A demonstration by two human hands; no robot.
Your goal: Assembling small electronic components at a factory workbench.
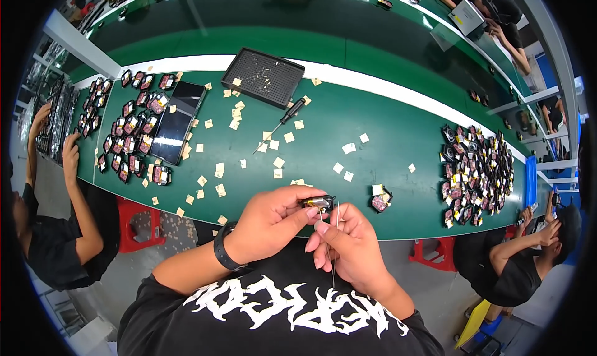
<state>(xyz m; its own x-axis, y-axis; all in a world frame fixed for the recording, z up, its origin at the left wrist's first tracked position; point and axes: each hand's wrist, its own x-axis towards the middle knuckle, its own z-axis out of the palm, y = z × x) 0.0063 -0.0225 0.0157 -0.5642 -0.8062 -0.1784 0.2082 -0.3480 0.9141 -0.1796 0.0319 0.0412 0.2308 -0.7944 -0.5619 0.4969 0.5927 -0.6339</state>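
Note:
Near the table's front edge, my left hand [268,224] is closed around a small black device [318,202] with a yellow patch on it, pinched between thumb and fingers. My right hand [356,249] grips a pair of thin metal tweezers [334,274], whose tips reach up beside the device; whether they touch it I cannot tell. Just right of my hands a similar small unit [380,200] with a pinkish face and a pale tab lies on the green table [373,110]. Small cream paper squares [278,162] are scattered to the left and ahead.
A screwdriver [291,111] lies beyond my hands, below a black tray [249,67] holding small bits. At left, a dark glossy slab [176,132] sits by many units [130,126]. More units [476,175] crowd the right, near a blue bin [530,175]. People sit on both sides.

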